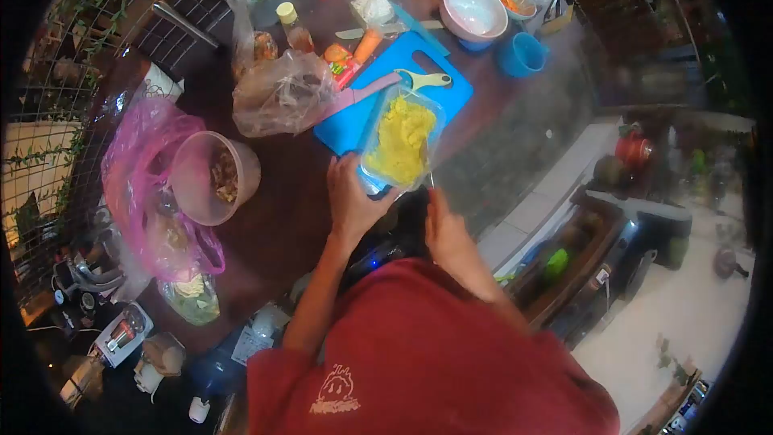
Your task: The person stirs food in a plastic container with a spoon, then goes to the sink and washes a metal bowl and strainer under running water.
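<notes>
A clear plastic container (368,163) filled with a yellow mash (403,138) is tilted over the front of a blue cutting board (457,97). My left hand (354,200) is closed on its near left edge. My right hand (448,232) is closed around a thin metal utensil (432,180), which stands at the container's right side; its kind cannot be made out. Just behind the container, a pink-bladed knife (366,93) and a peeler with a pale handle (431,80) lie on the board.
A translucent tub (253,169) with brown pieces stands left beside a pink plastic bag (145,157). Behind the board are a clear bag (282,97), a carrot (368,46), a capped bottle (296,32), a white bowl (475,12) and a blue cup (523,55).
</notes>
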Demonstrator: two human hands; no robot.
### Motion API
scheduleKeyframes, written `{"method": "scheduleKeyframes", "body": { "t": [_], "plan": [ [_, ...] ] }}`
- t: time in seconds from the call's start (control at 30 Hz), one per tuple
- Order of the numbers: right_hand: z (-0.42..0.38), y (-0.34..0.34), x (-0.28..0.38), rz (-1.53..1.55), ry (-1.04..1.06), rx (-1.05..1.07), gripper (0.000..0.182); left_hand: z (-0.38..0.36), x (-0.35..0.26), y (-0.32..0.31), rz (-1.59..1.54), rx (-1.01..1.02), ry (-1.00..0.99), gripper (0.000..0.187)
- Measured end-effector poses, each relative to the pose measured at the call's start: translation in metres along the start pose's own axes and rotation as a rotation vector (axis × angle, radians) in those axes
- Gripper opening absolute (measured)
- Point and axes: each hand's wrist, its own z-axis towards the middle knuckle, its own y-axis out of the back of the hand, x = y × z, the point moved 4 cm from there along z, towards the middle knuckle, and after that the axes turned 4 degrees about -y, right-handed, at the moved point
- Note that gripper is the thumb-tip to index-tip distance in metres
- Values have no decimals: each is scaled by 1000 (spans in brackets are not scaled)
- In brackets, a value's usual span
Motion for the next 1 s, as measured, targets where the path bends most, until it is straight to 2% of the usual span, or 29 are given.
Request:
{"method": "scheduleKeyframes", "body": {
  "t": [0.07, 0.1, 0.13, 0.17, 0.23, 0.43, 0.7, 0.87, 1.0],
  "plan": [
    [5, 1, 6, -7, 116, -55, 53, 0, 4, -1, 31, -23, -12, 92],
    [4, 3, 8, -7, 111, -49, 53, -2, 4, 0, 61, -55, -27, 98],
    [2, 9, 13, -24, 131, -77, 53, -5, 4, -1, 54, -63, 79, 96],
    [1, 12, 17, -42, 152, -106, 53, -4, 7, 0, 55, -61, 81, 96],
    [-2, 10, 17, -77, 94, -75, 54, -1, 7, -3, 57, -26, -37, 93],
    [-4, 1, 11, -170, -9, 12, 59, -1, 3, 0, 199, 23, -14, 86],
    [-9, -11, 14, -234, -45, 63, 62, -2, 4, 0, 198, -3, -26, 84],
    [-9, -18, 37, -23, 117, 45, 48, -5, 9, -3, 142, -44, -38, 80],
    [-6, -18, 39, -10, 149, 33, 43, -4, 8, -1, 129, -72, -38, 79]
  ]
}}
